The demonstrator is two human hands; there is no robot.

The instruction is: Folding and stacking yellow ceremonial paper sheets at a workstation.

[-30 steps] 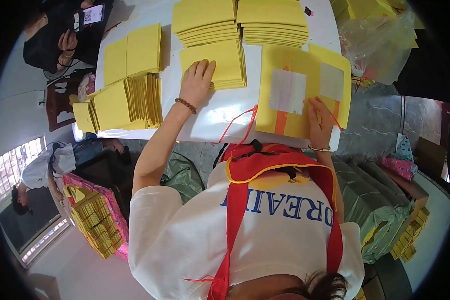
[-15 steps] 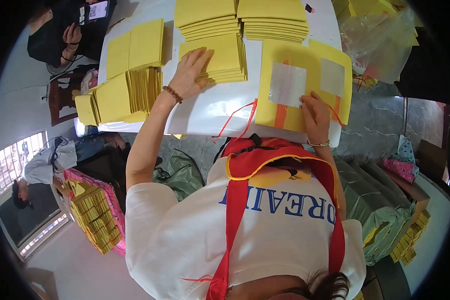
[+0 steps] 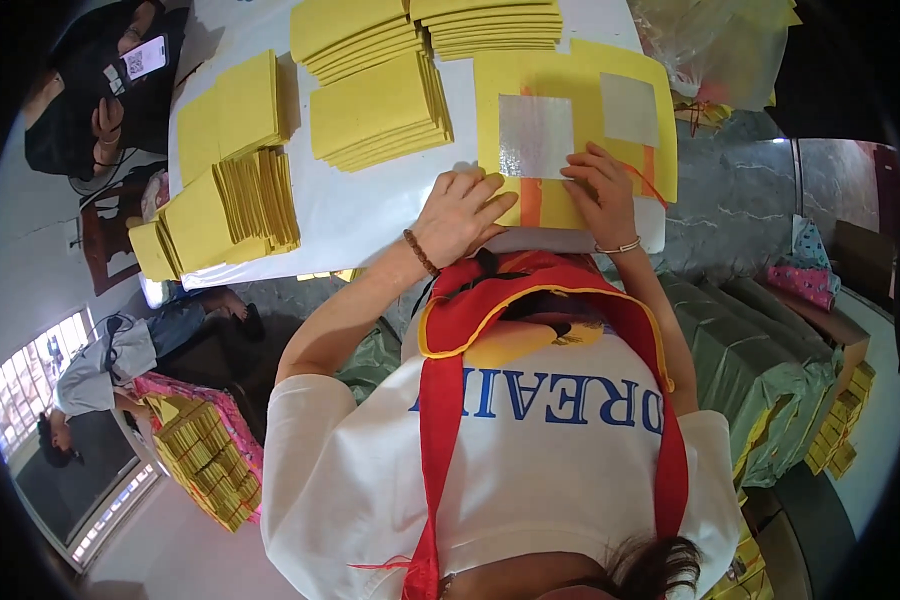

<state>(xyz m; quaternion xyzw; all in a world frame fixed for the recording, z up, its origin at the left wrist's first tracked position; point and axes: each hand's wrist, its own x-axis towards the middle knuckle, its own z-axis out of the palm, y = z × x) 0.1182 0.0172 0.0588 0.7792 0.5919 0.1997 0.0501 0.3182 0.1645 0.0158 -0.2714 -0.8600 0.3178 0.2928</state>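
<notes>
The left hand (image 3: 462,210) lies flat, fingers spread and gripping nothing, on the near left corner of a large yellow sheet (image 3: 570,90) that rests on the white surface (image 3: 360,215) right in front of the person. The right hand (image 3: 598,190) presses the same sheet's near edge with its fingers slightly apart, closed on nothing. The sheet is thin matte paper, square-cornered, with two shiny silvery foil squares (image 3: 536,135) and orange stripes. Half a second ago the left hand was stretched out to the stack of yellow paper (image 3: 378,112) at the left; it has since drawn back onto the sheet, while the right hand has barely shifted. More yellow stacks (image 3: 228,180) sit fanned at the surface's left edge, possibly bundled, though the bending near the rim makes that unclear.
</notes>
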